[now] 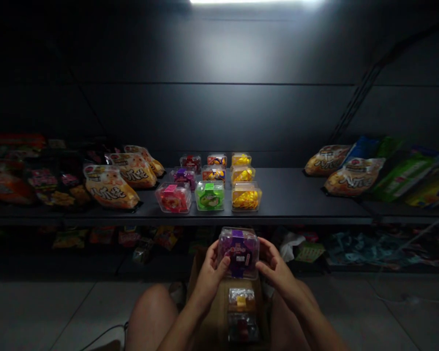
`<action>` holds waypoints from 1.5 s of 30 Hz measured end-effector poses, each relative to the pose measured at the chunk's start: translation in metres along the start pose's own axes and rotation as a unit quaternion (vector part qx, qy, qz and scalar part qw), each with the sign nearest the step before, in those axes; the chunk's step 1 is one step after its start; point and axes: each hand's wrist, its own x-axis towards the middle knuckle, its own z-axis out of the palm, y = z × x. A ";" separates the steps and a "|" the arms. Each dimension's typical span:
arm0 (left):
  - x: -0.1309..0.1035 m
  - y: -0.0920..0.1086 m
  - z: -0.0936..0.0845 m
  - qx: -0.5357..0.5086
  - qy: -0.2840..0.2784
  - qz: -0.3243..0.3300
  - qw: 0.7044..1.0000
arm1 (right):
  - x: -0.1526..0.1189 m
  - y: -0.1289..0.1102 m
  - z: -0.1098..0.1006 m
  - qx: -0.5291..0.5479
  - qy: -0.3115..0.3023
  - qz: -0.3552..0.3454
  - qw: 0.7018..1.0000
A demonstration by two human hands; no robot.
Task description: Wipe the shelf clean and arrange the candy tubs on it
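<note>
Between my two hands is a clear plastic box of purple-wrapped candy (238,253), with a purple band and a small white label. My left hand (212,270) grips its left side, the thumb on the front face. On the right side, my right hand (276,268) holds it with thumb and fingers. Below it an open cardboard box (214,317) stands between my knees, holding more clear boxes (241,300). Ahead on the shelf, similar boxes stand in three rows: a red one (174,198), a green one (209,196) and a yellow one (246,197) in front.
The dark shelf (289,195) runs across the view. Snack bags (111,187) stand to the left of the boxes, and more bags (354,176) stand to the right. A lower shelf holds packets (166,237) and teal packages (366,248). A cable (104,334) lies on the tiled floor.
</note>
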 end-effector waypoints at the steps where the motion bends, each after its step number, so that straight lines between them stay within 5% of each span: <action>1: 0.000 0.002 0.004 -0.003 -0.002 0.001 1.000 | -0.004 0.000 0.000 0.000 -0.004 0.003 1.000; 7: 0.002 0.017 0.038 -0.006 0.020 0.036 0.999 | -0.008 -0.009 -0.009 0.015 0.044 0.005 0.999; 17: 0.018 0.034 0.074 -0.050 -0.082 0.047 0.994 | 0.001 -0.040 -0.040 0.075 0.147 -0.018 0.986; 29: 0.033 0.031 0.101 -0.014 -0.126 0.092 0.988 | 0.009 -0.058 -0.074 0.020 0.117 -0.049 0.992; 38: 0.060 0.039 0.095 0.220 -0.120 0.174 0.952 | 0.086 -0.068 -0.141 -0.069 0.203 -0.137 0.967; 45: 0.097 0.040 0.130 0.339 -0.190 0.255 0.885 | 0.155 -0.059 -0.169 -0.161 0.170 -0.178 0.956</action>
